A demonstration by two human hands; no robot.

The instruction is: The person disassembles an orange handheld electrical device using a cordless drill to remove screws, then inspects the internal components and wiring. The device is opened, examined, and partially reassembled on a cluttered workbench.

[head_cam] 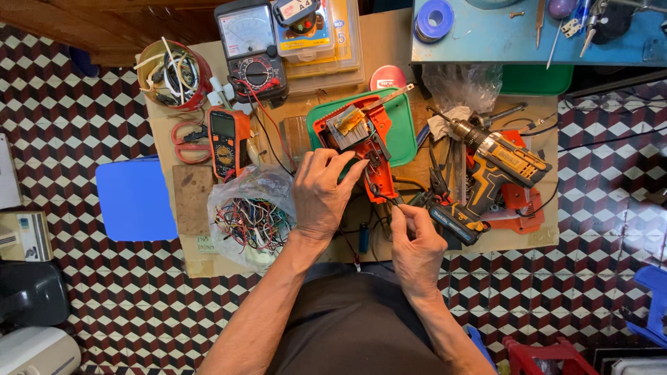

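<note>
An opened orange tool housing (361, 142) with a metal-wound part inside lies partly on a green tray (403, 132) in the middle of the low work board. My left hand (319, 194) grips the housing's lower left side, fingers curled over its edge. Just below the bottom end of the housing, my right hand (415, 239) pinches a thin dark tool or wire; what exactly it holds is too small to tell.
An orange multimeter (228, 141), a black analog meter (251, 48), a red bowl of wires (174, 73), red scissors (187, 142) and a bag of coloured wires (251, 221) lie left. A yellow cordless drill (490, 170) lies right. A blue table (528, 31) stands behind, a blue stool (135, 200) to the left.
</note>
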